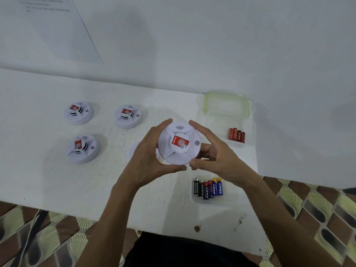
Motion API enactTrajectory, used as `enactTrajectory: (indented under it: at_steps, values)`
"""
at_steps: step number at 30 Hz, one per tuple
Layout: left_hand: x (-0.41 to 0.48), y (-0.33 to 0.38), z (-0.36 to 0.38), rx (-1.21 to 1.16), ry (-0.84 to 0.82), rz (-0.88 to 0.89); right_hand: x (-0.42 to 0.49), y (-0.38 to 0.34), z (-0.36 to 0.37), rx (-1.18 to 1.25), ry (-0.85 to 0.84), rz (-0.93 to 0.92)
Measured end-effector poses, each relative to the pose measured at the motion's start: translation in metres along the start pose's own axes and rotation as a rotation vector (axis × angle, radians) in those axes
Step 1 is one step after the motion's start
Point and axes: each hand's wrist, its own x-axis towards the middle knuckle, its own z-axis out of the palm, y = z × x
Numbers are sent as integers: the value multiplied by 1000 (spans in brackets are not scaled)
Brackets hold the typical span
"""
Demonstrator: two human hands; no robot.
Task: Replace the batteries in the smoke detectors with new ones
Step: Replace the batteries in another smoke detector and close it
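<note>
Both my hands hold a white round smoke detector [179, 144] with a red label above the white table [48, 180]. My left hand [152, 151] grips its left rim, thumb at the bottom edge. My right hand [213, 151] grips its right rim. Three more smoke detectors lie on the table at the left: one far left [78, 112], one beside it [128, 116], one nearer [82, 148]. A white round piece [134, 151] shows partly behind my left hand. Several red batteries [236, 134] lie in a clear container [248, 124]. Several black, red and blue batteries [208, 187] lie in a clear tray [212, 202].
A clear lid with a green rim [226, 102] leans behind the container at the wall. A sheet of paper [57, 29] hangs on the white wall at upper left. The table's front edge runs near my body, with patterned floor tiles [317, 209] below.
</note>
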Motion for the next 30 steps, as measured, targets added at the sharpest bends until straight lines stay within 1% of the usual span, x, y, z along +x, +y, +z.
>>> enactTrajectory:
  at_steps: [10, 30]
  values:
    - [0, -2, 1, 17, -4, 5, 1, 1, -1, -98, 1, 6]
    - [0, -4, 0, 50, -9, 24, 2, 1, 1, -187, 25, 4]
